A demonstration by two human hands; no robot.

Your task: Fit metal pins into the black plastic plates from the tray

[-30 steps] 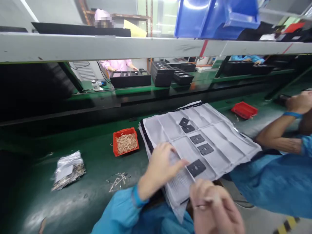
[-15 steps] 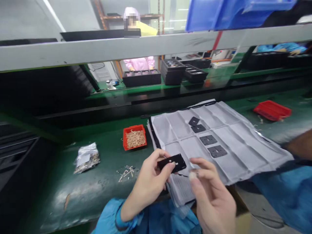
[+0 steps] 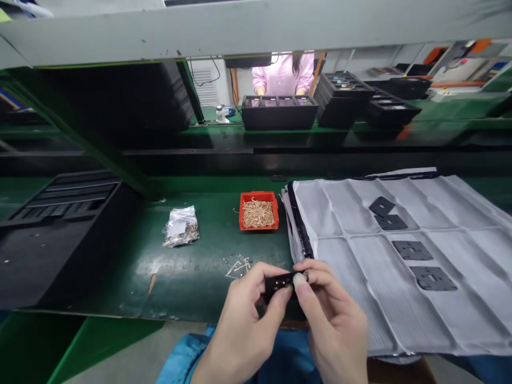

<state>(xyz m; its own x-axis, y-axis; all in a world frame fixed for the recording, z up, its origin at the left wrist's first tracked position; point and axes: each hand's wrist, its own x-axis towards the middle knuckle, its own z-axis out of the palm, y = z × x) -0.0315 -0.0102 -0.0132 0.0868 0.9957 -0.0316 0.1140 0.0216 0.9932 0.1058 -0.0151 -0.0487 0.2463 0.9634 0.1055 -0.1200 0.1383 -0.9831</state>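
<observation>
- Left hand (image 3: 240, 325) pinches one end of a black plate (image 3: 274, 284) between thumb and fingers; right hand (image 3: 336, 325) grips its other end. Whether the right fingers also hold a small part, I cannot tell.
- This plate seems mid-work: both hands are on it, above the bench edge, and it is not laid down.
- Loose strips (image 3: 240, 265) lie just beyond the hands.
- Two near plates (image 3: 444, 282) lie flat and apart on the padded sheet (image 3: 340, 205); two far plates (image 3: 394, 222) touch. Whether these four are finished or waiting, I cannot tell.
- Supplies seem ample: bag (image 3: 182, 226) and red tray (image 3: 259, 229) hold many small pieces.
</observation>
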